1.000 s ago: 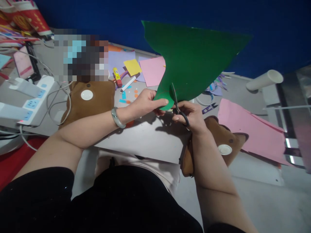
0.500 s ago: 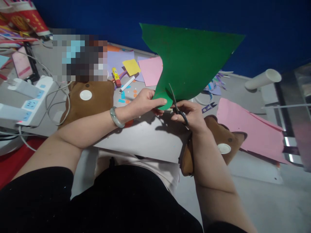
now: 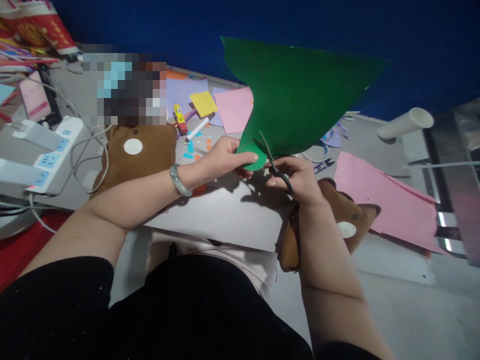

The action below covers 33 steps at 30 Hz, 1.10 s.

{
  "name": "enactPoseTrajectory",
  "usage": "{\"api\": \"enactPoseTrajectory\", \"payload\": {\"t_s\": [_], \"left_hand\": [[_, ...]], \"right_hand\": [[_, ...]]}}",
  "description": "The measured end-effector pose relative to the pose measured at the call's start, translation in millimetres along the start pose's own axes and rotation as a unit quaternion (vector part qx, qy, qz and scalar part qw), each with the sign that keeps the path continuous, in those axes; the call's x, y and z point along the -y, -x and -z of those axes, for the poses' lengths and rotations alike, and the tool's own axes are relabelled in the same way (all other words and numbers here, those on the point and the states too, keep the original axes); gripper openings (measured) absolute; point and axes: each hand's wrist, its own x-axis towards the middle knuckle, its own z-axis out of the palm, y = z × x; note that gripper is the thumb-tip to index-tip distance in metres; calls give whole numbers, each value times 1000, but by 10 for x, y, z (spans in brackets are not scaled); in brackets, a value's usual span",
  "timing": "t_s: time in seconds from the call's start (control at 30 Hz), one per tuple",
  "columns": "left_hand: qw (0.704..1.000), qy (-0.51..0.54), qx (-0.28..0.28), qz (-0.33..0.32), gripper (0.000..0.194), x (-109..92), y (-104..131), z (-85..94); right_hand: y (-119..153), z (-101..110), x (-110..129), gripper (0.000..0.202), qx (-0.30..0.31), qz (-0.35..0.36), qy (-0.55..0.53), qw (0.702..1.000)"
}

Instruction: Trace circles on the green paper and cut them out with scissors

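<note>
From where I sit, watching over the head camera, the green sheet point(image 3: 300, 90) stands up from the middle of my view and fans out toward 1 o'clock, in front of the blue partition point(image 3: 165, 27). My left hand point(image 3: 227, 156), just off centre toward 11 o'clock, is clamped on its narrow near end — thumb flat on top, fingers curled below. My right hand point(image 3: 294, 175), at 3 o'clock, is closed around the handle of the scissors point(image 3: 280, 177), whose visible blade points toward 11 o'clock across the green. The other blade is hidden from me, so I cannot tell how wide they are spread.

To cut this well, I'd keep the scissors fairly steady and turn the sheet with the left hand, feeding the curve into the blades near their pivot. Short bites should round the edge more smoothly than long snips. The left thumb sits near the blade, so I'd regrip before any cut comes closer. The wide part is unsupported and looks apt to flop — I'd keep it lifted clear of the pink paper point(image 3: 234, 110) toward 12 o'clock and the white table point(image 3: 221, 215) below.
</note>
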Motion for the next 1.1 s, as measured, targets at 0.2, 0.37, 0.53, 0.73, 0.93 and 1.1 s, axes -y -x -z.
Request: {"api": "enactPoseTrajectory", "payload": {"t_s": [0.2,0.37,0.53,0.73,0.93,1.1], "left_hand": [[1000,5,1,11,27,-28,4,-10],[1000,1,7,-1,26,-22,5,-3],[1000,-6,5,1,25,-27,3,5],[1000,-2,3,2,27,-67,12,4],[1000,-4,-7,4,26,-57,8,15],[1000,-8,-14,7,22,-80,13,6]], "right_hand": [[1,5,28,71,13,-12,-17,1000],[7,21,58,71,22,-27,-23,999],[10,27,49,69,27,-43,-38,998],[16,32,3,68,24,-51,-56,997],[13,31,-14,64,28,-49,-67,996],[6,18,-4,64,26,-53,-83,995]]}}
